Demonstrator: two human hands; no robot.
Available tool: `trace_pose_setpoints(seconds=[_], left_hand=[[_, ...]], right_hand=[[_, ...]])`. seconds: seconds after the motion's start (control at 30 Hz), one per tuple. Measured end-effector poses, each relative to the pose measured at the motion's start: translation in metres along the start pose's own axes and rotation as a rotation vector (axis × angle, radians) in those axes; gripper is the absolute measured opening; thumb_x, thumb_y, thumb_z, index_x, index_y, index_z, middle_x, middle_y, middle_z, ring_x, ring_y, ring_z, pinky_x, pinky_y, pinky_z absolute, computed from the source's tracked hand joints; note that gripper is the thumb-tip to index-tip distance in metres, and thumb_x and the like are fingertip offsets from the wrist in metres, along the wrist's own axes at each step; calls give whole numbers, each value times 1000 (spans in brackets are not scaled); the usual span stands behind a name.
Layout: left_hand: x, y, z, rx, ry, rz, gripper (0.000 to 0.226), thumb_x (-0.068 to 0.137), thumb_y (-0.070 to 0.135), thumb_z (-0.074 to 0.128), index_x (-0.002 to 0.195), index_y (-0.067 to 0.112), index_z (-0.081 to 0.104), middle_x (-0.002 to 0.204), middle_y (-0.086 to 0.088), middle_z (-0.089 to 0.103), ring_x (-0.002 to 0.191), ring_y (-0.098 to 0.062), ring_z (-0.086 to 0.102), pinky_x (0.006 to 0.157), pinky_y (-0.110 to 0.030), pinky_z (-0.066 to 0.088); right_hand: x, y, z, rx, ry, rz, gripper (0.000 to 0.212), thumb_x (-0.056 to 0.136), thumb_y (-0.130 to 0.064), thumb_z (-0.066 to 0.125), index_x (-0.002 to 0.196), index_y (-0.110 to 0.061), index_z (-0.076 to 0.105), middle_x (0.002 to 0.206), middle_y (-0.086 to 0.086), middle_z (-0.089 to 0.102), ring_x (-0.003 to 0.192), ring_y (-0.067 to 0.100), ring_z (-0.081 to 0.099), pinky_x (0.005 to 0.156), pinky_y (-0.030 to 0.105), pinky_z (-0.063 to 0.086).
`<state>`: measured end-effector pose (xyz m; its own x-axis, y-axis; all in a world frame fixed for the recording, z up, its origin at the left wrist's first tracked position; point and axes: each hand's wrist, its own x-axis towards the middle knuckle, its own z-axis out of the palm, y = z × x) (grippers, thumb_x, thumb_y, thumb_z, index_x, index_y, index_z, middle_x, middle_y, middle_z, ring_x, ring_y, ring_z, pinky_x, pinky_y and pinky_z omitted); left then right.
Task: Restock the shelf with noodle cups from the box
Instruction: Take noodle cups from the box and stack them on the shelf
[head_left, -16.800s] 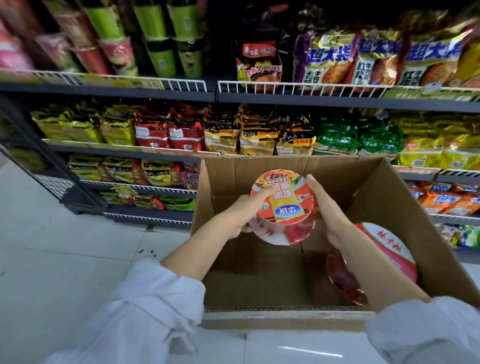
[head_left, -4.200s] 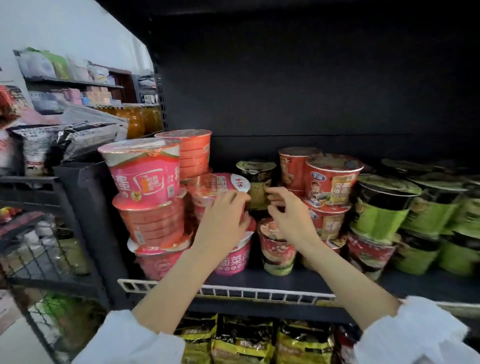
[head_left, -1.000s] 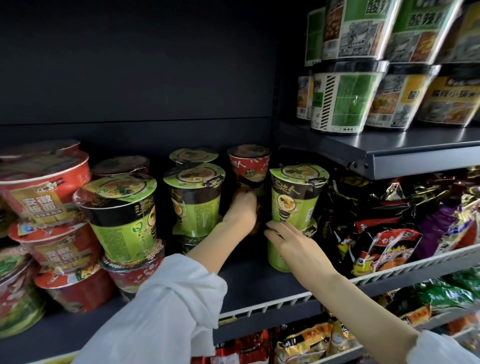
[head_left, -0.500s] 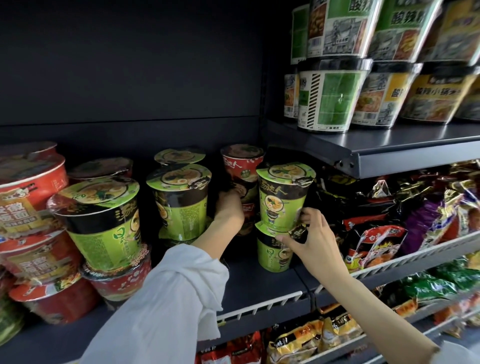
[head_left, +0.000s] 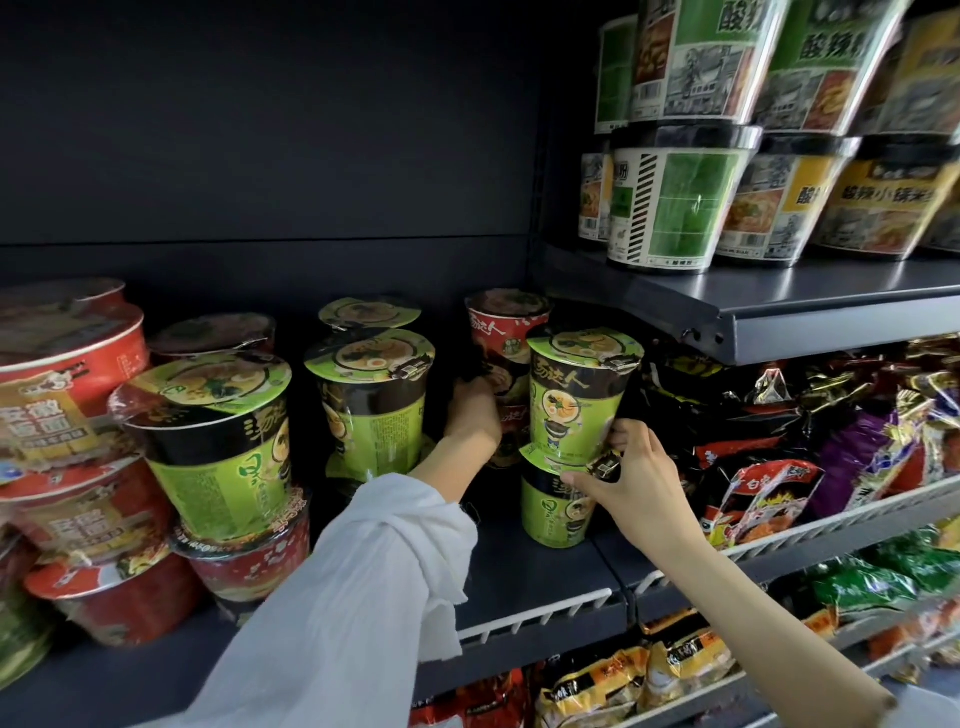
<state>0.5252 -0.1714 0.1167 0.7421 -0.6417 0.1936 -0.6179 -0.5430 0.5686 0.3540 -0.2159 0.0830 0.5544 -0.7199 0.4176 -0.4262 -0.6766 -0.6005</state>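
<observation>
A dark, matte metal shelf (head_left: 524, 577) with a white wire front rail fills most of the view, backed by a flat black panel. A second grey metal shelf (head_left: 810, 312) is set higher on the right, and large tapered tubs (head_left: 675, 208) with glossy green and white wrappers are stacked on it. On the left of the lower shelf, wide red bowls (head_left: 62, 384) in shiny shrink film are piled up. Crinkled foil snack bags (head_left: 769, 488) are packed behind a wire rail at the right. A loose white fabric sleeve (head_left: 363, 582) is seen on the left arm. Tapered green noodle cups with black bands and film-sealed round lids stand in two-high stacks; the green stack (head_left: 571, 441) at the right end of the shelf is made of an upper cup seated on the lid of a lower one. A red noodle cup (head_left: 506, 332) stands behind it at the back. The right hand (head_left: 631, 478) is held against the green stack, with thumb and fingers curled around the base of the upper cup at the seam between the two. The left hand (head_left: 470, 415) is reached deep between the stacks toward the red noodle cup; whether its fingers are closed on anything cannot be told, since they are hidden in shadow.
</observation>
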Motion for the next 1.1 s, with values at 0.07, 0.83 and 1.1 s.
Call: trace_pose_setpoints(seconds=[0.07,0.83,1.1], left_hand=[[6,-4,3,-20,84,-75,49,97,9,46,140,-6,27,142,-23,33,130,-34,38,100,-23,38],[44,47,-83,324,-101,234,52,83,14,70,133,21,55,139,-8,49,127,-28,46,102,-37,42],[37,41,-73,111,-59,196,49,80,-1,71,126,10,60,119,-16,63,105,-30,63,93,-38,51]], right_hand=[[1,0,0,-3,-4,0,79,71,-35,79,131,-2,39,124,9,49,119,24,46,95,29,39],[2,-5,-3,10,-67,25,78,70,-33,81,128,-2,40,123,10,45,120,25,43,100,32,39],[4,-4,-2,16,-71,49,82,68,-33,82,130,-1,39,124,11,44,120,26,43,100,33,39]])
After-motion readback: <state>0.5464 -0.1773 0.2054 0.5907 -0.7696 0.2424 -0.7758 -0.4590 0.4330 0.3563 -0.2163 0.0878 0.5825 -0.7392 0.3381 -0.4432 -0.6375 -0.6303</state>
